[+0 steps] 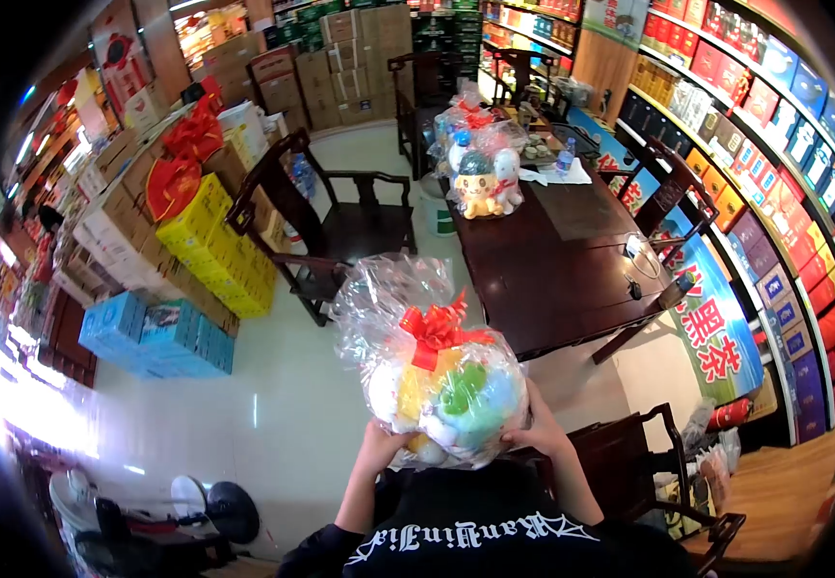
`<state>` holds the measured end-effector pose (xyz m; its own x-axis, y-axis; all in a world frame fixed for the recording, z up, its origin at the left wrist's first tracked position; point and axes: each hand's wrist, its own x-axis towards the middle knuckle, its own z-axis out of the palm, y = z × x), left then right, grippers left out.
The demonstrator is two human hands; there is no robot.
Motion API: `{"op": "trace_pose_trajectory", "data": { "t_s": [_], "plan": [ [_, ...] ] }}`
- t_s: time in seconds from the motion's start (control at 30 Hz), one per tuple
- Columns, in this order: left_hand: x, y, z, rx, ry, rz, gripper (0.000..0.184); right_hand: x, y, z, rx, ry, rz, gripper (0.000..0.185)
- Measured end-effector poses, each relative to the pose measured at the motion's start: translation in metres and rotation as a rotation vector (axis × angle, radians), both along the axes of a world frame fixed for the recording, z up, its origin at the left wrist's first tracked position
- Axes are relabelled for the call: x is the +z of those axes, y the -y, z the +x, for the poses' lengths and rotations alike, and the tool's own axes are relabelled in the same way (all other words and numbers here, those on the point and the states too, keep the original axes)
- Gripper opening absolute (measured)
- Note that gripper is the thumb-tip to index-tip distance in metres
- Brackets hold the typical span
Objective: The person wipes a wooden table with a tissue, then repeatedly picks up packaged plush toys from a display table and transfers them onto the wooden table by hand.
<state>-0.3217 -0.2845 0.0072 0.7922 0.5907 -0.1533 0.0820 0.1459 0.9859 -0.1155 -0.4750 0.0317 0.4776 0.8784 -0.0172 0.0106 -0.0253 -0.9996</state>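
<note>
Between my two hands, close to my chest, is a bundle of plush toys [470, 405] wrapped in clear cellophane. White, yellow, green and pale blue plush shows through the wrap. A red ribbon bow [434, 329] ties the gathered top, and loose cellophane flares out to the left. My left hand [387, 445] grips the bundle's lower left side. On its lower right side, my right hand [541, 429] is pressed with the fingers partly hidden behind the wrap. More wrapped plush bundles [480, 183], also with red bows, stand on the dark wooden table [533, 279] ahead.
Dark wooden armchairs [331, 207] stand around the table. Yellow cartons [213, 246] and blue cartons [157, 332] are stacked at left. Shelves of boxed goods [764, 125] line the right wall. A small bottle [566, 157] and a cable [641, 255] lie about the table.
</note>
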Motion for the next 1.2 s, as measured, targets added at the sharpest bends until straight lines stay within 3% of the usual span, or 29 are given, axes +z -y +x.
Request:
{"op": "trace_pose_trajectory", "data": {
  "t_s": [0.07,0.1,0.2,0.37,0.67,0.73,0.87,1.0,1.13,1.2],
  "plan": [
    [0.026,-0.033,0.013,-0.018,-0.057,-0.077,0.053,0.003,-0.031,0.012,0.009,0.067,0.064,0.107],
    [0.022,-0.048,0.018,0.001,0.039,0.011,0.046,0.005,-0.043,0.014,-0.007,0.075,0.066,0.109],
    [0.014,-0.092,0.035,-0.046,-0.077,0.159,0.048,-0.007,-0.076,0.023,-0.059,-0.026,0.069,0.109],
    [0.008,-0.119,0.048,-0.185,-0.172,0.006,0.052,-0.024,-0.089,0.022,-0.130,-0.139,0.010,0.108],
    [-0.005,-0.154,0.101,-0.191,-0.051,-0.007,0.054,-0.017,-0.131,0.072,-0.143,-0.179,-0.087,0.103],
    [0.005,-0.167,0.123,-0.180,-0.060,-0.122,0.055,-0.023,-0.145,0.097,-0.121,-0.169,-0.088,0.102],
    [-0.010,-0.200,0.158,-0.222,-0.010,-0.309,0.071,-0.025,-0.163,0.147,-0.104,-0.192,-0.021,0.097],
    [0.026,-0.220,0.220,-0.263,0.098,-0.287,0.078,-0.013,-0.174,0.205,-0.042,-0.069,-0.046,0.095],
    [0.030,-0.242,0.295,-0.413,0.031,-0.015,0.092,-0.023,-0.182,0.259,-0.088,0.100,-0.026,0.091],
    [0.039,-0.240,0.324,-0.413,0.017,-0.037,0.100,-0.032,-0.183,0.281,-0.125,0.053,0.001,0.090]
  ]
}}
